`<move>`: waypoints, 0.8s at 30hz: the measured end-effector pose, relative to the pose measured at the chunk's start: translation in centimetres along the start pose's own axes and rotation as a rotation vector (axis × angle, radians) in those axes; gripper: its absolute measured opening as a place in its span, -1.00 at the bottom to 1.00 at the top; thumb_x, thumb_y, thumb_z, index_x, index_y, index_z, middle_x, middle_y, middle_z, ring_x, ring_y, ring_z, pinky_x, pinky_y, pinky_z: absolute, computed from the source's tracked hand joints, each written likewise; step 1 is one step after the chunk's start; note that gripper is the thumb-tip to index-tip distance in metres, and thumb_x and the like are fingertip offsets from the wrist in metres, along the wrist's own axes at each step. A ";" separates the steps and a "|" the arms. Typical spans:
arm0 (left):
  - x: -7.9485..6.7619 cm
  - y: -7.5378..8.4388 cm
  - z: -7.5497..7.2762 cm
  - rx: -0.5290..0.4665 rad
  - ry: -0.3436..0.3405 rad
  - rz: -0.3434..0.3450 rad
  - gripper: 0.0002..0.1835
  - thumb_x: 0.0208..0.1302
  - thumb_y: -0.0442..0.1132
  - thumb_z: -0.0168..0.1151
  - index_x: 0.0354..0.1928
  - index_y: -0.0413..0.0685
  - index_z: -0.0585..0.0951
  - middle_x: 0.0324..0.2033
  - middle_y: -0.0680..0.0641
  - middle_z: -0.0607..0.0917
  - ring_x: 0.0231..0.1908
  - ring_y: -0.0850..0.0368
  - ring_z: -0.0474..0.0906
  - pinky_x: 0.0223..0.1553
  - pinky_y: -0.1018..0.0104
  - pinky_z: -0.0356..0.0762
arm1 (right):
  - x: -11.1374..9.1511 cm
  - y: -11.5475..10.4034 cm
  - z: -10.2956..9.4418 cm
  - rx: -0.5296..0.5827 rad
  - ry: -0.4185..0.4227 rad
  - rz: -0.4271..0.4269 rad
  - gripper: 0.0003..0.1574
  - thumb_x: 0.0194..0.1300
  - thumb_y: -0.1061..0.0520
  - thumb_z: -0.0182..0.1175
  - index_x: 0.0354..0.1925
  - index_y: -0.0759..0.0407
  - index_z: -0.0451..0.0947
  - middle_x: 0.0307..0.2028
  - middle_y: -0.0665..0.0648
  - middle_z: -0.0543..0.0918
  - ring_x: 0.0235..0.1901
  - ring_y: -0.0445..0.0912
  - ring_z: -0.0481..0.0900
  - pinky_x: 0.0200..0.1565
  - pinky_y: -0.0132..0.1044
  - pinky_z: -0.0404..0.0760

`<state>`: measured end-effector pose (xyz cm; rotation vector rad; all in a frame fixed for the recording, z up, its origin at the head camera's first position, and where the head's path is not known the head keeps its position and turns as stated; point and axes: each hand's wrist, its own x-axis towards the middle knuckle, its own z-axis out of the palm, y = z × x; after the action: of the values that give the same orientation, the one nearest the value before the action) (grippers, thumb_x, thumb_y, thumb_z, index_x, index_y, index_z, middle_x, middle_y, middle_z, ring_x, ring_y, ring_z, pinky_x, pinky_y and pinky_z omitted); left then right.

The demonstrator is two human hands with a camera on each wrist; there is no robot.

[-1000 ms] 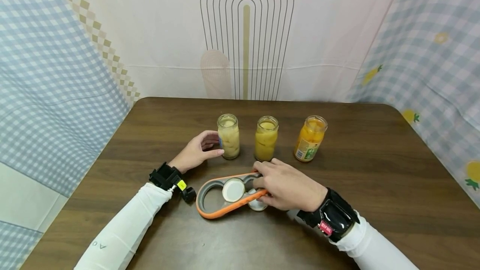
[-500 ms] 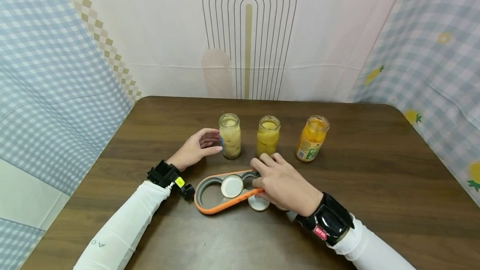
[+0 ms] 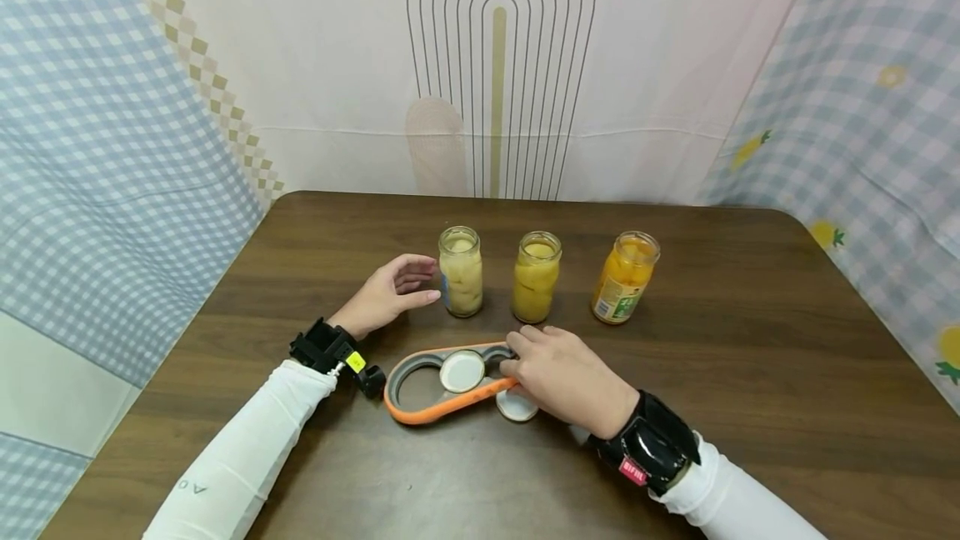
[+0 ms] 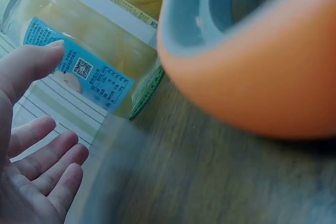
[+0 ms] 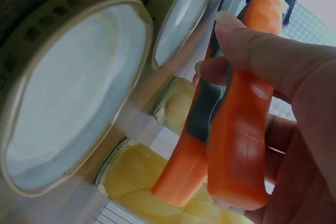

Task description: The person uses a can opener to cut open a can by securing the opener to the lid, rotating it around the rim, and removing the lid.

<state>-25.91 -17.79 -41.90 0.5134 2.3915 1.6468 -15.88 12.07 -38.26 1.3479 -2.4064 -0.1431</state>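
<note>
My right hand (image 3: 573, 382) grips the right end of an orange and grey jar opener (image 3: 427, 416), thumb and fingers curled around its handles in the right wrist view. A white lid (image 3: 462, 371) overlaps the opener's middle; a second lid (image 3: 517, 405) lies beside it. A large upturned lid (image 5: 68, 98) shows its white inside in the right wrist view. My left hand (image 3: 382, 297) is spread beside an uncapped glass jar of pale fruit (image 3: 461, 277), its thumb near the blue label (image 4: 84, 66). Whether the thumb touches the jar, I cannot tell.
An open jar of yellow fruit (image 3: 536, 282) stands just right of the pale one. Farther right is an open jar of orange fruit (image 3: 625, 277) with a label. All stand on a brown wooden table (image 3: 750, 340), with a patterned cloth (image 3: 315, 65) behind.
The opener has shifted slightly left and away from me with my right hand, the lid moving along with it. My left hand has drawn back slightly from the pale jar.
</note>
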 end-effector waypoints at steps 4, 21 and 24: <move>-0.1 0.1 -0.3 0.008 0.003 0.011 -0.38 0.35 -0.24 0.36 0.37 -0.21 0.37 0.31 -0.28 0.49 0.36 -0.20 0.41 0.46 -0.09 0.30 | 0.0 -0.3 -0.1 -0.009 -0.035 -0.006 -0.93 0.23 0.10 0.41 -0.31 -0.09 0.71 -0.33 -0.03 0.67 -0.39 -0.21 0.62 -0.53 -0.37 0.52; -0.1 0.3 -0.9 0.028 0.006 0.006 -0.38 0.37 -0.23 0.34 0.38 -0.27 0.35 0.33 -0.29 0.48 0.36 -0.21 0.40 0.45 -0.09 0.31 | 0.0 -0.6 -0.4 0.075 -0.090 -0.021 -0.84 0.38 -0.11 0.30 -0.25 -0.10 0.64 -0.32 -0.07 0.65 -0.27 -0.19 0.60 -0.23 -0.29 0.61; -0.1 0.4 -0.9 0.026 0.003 0.005 -0.38 0.37 -0.23 0.34 0.38 -0.26 0.36 0.32 -0.29 0.48 0.36 -0.21 0.40 0.45 -0.09 0.31 | -0.1 -0.6 -0.4 0.067 -0.106 -0.027 -0.79 0.36 -0.17 0.30 -0.24 -0.11 0.65 -0.33 -0.09 0.66 -0.26 -0.19 0.62 -0.21 -0.28 0.58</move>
<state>-26.05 -18.47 -41.16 0.5224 2.4194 1.6216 -15.20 11.84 -38.05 1.4366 -2.5015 -0.1448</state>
